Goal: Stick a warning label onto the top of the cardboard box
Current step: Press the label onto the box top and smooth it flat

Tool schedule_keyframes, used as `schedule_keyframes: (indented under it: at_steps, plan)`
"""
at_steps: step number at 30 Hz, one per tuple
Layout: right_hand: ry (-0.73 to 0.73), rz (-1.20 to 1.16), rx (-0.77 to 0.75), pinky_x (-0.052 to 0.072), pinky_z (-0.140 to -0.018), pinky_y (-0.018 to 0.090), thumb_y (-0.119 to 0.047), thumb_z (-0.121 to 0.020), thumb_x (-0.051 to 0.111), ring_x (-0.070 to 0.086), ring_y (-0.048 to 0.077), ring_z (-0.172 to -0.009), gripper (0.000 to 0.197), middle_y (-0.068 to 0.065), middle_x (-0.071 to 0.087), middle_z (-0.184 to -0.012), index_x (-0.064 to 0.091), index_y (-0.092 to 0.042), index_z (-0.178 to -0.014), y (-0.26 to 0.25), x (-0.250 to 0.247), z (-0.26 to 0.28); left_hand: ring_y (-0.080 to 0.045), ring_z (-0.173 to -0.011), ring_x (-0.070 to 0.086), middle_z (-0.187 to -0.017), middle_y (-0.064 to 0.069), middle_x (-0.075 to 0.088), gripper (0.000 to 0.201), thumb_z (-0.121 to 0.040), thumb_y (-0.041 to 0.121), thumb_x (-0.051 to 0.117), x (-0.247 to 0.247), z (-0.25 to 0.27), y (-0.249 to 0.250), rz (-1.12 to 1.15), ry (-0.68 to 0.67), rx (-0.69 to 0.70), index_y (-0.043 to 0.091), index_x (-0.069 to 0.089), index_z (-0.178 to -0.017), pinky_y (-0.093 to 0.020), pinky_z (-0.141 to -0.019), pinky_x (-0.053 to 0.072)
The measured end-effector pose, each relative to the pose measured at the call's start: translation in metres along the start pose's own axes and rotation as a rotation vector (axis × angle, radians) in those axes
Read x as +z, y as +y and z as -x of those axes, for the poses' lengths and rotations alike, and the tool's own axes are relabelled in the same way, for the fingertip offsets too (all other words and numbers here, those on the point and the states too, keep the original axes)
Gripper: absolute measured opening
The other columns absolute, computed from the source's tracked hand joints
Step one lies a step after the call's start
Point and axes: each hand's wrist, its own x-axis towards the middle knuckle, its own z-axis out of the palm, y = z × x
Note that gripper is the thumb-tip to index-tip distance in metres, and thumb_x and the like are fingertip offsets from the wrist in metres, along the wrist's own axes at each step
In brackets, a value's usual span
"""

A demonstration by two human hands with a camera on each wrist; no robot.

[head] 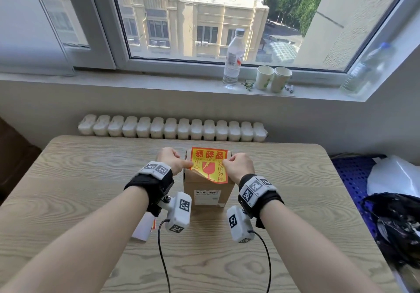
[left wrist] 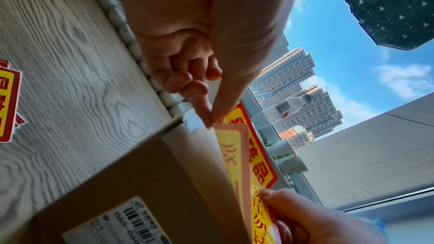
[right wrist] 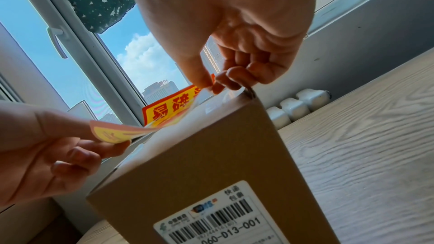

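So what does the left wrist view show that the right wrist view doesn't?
Only the left wrist view shows the spare labels lying on the table, plus the bottle and paper cup on the sill. Only the right wrist view shows the window handle. Both show the left hand and right hand pinching the warning label over the cardboard box.

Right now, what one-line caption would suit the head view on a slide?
Both hands, left hand and right hand, pinch a yellow-and-red warning label above the cardboard box on a wooden table.
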Motion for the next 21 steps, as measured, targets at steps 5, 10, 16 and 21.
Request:
schedule_keyframes:
  at_steps: [5,10,16,21]
  plan:
    - [-0.005,0.026,0.010,0.038,-0.062,0.027,-0.029,-0.085,0.059,0.058,0.024,-0.071,0.024,0.006,0.061,-0.071,0.060,-0.012,-0.068,-0.0001,0.0001,-0.0039,-0.022,-0.068,0.053,-0.074,-0.006,0.057,0.044,-0.058,0.023,0.086,0.0051,-0.0037,-0.0033,-0.038,0.018,0.000,0.018,0.042,-0.061,-0.044,-0.083,0.055]
    - [-0.004,0.056,0.016,0.039,-0.063,0.027,-0.030,-0.085,0.059,0.059,0.024,-0.073,0.024,0.006,0.063,-0.073,0.063,-0.010,-0.073,0.0000,0.0013,-0.0073,-0.022,-0.065,0.049,-0.068,-0.003,0.050,0.050,-0.059,0.026,0.085,0.0064,-0.0022,-0.0021,-0.061,0.050,0.026,0.019,0.036,-0.058,-0.038,-0.070,0.049]
    - [0.027,0.072,0.017,0.038,-0.066,0.027,-0.029,-0.085,0.058,0.057,0.024,-0.076,0.026,0.010,0.070,-0.085,0.069,-0.006,-0.083,0.0010,0.0041,-0.0096,-0.015,-0.057,0.034,-0.061,0.003,0.036,0.049,-0.065,0.024,0.082,0.0073,-0.0004,-0.0006,-0.119,0.080,0.077,0.017,0.033,-0.058,-0.026,-0.050,0.028]
    - [0.035,0.082,0.012,0.038,-0.063,0.027,-0.029,-0.085,0.059,0.057,0.023,-0.072,0.026,0.006,0.065,-0.075,0.069,-0.006,-0.079,0.0005,0.0043,-0.0085,-0.013,-0.052,0.030,-0.057,0.003,0.032,0.048,-0.068,0.025,0.080,0.0076,0.0033,0.0049,-0.206,0.077,0.099,0.018,0.033,-0.057,-0.027,-0.049,0.026]
